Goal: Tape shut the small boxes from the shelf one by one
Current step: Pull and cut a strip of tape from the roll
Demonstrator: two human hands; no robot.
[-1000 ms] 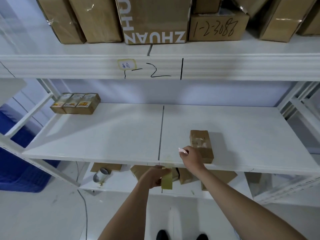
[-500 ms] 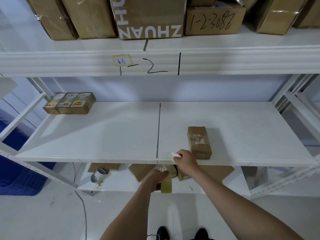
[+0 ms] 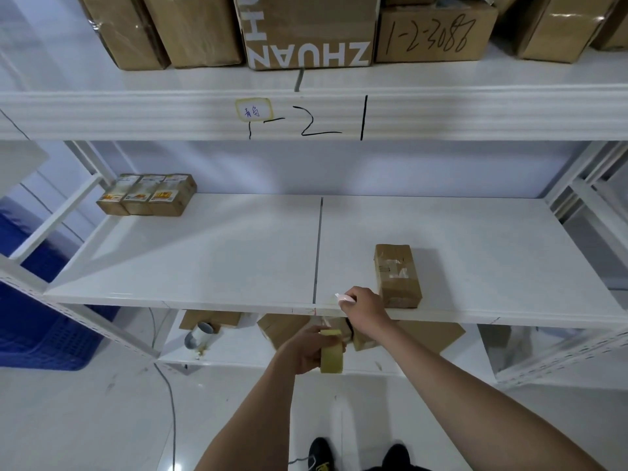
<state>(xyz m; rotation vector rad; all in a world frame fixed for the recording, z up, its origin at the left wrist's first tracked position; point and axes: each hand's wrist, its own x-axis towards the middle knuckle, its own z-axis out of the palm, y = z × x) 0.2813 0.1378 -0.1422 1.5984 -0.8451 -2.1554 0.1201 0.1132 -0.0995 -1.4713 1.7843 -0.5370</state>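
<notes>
Nearest, our left hand (image 3: 307, 351) grips the tape roll (image 3: 331, 351) below the shelf (image 3: 204, 266) edge. Our right hand (image 3: 362, 305) pinches a small white object, kind unclear, beside the wrapped box (image 3: 396, 275), which looks taped. Far left, three small boxes (image 3: 147, 195) appear to remain.
</notes>
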